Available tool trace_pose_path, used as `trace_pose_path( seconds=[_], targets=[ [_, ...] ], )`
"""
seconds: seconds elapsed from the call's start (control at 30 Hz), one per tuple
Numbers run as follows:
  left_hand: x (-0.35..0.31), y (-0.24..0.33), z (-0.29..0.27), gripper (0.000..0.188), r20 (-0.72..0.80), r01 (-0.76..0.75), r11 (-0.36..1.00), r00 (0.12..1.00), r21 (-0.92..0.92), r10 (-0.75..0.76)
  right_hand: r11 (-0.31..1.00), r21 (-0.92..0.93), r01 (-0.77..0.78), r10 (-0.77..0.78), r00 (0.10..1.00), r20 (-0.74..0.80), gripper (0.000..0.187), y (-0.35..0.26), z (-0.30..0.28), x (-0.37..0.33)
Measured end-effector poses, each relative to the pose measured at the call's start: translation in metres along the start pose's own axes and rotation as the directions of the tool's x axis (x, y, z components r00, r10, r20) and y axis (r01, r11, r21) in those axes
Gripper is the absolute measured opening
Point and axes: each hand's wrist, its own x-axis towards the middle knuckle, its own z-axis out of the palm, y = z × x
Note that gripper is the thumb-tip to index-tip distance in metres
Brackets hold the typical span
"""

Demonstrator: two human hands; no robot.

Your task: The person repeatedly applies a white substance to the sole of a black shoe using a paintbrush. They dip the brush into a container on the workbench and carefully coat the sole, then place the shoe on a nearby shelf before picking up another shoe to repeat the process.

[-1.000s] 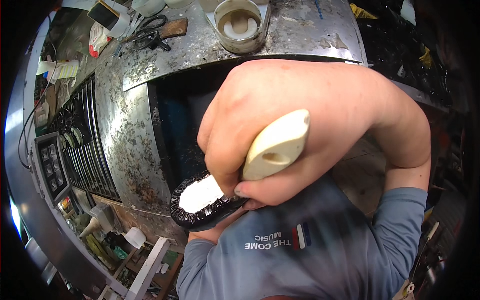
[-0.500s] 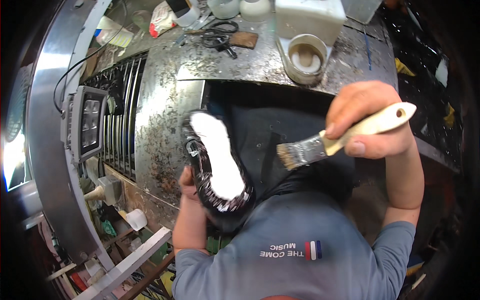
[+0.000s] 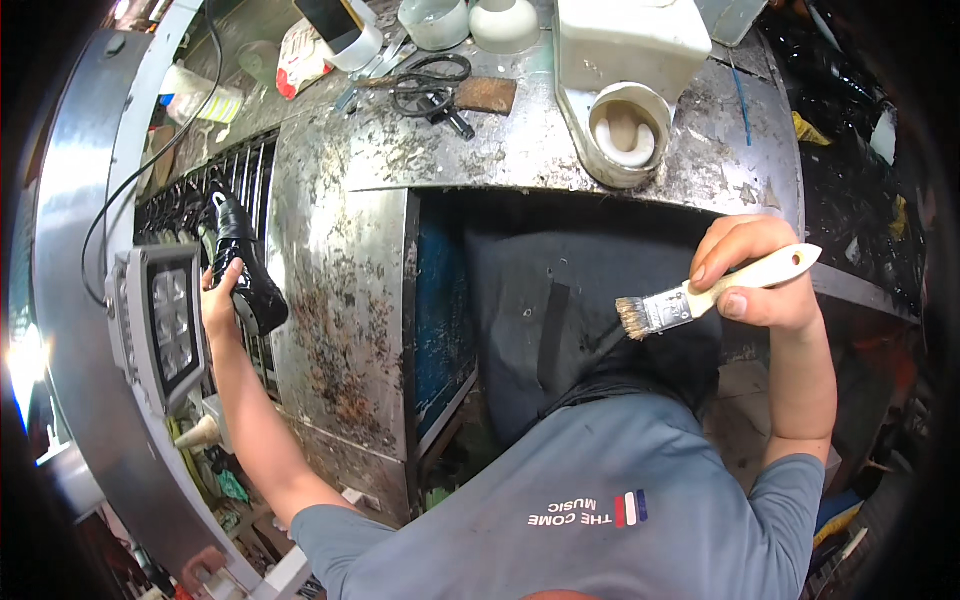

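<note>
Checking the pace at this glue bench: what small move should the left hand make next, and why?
Probably set the black shoe down on the slatted rack and let go. The left hand holds it right over the slats, far from the brush that the right hand holds.

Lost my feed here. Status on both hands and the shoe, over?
Left hand grips black shoe, held out over the metal rack. Right hand holds paintbrush above the lap. Nothing between them.
</note>
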Motion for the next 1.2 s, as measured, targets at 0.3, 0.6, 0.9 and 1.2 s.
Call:
trace_pose_path(
  seconds=[0.3,0.6,0.9,1.2],
  targets=[
    [0.198,-0.064,0.006,0.093,-0.118,-0.062,0.821,0.981,0.568,0.155,0.985,-0.146,-0.094,0.076,0.989,-0.126,0.026,-0.005,-0.004,0.011],
    [0.242,-0.122,-0.003,0.107,-0.160,-0.064,0.645,0.946,0.761,0.282,0.988,-0.064,-0.142,0.128,0.974,-0.186,0.026,0.008,-0.007,0.007],
    [0.117,-0.121,-0.003,0.081,-0.211,-0.189,0.630,0.838,0.753,0.504,0.962,-0.269,-0.037,-0.202,0.565,-0.800,0.028,0.015,-0.076,-0.071],
    [-0.080,-0.110,0.015,0.058,-0.104,-0.453,0.771,0.830,0.447,0.548,0.078,-0.633,-0.770,-0.741,0.380,-0.554,0.057,0.049,-0.248,-0.102]
  ],
)
